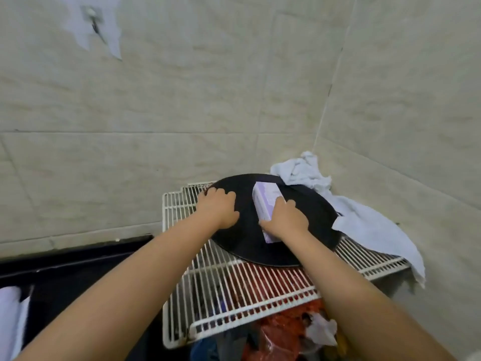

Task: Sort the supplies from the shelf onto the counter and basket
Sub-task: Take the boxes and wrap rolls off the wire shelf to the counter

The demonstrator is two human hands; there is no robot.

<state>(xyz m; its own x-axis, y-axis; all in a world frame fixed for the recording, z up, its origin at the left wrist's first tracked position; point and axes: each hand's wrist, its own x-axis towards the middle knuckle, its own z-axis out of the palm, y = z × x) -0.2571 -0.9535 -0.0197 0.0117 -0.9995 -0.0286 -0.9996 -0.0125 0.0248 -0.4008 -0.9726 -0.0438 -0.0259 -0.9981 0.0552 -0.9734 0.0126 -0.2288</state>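
A white wire shelf [234,290] stands in the tiled corner. On it lies a large round black pan or tray [309,220]. A pale purple-and-white box [265,199] rests on top of the black round. My right hand [286,220] is closed around the near end of the box. My left hand [217,208] grips the left rim of the black round, fingers curled over its edge. A white cloth [364,222] lies crumpled at the back right, draping over the shelf's right edge.
Under the shelf sit red and dark bags and crumpled plastic [283,332]. A dark counter [65,272] runs to the left, with a white object [10,319] at the far left edge. Tiled walls close in behind and to the right; a wall hook [92,15] hangs top left.
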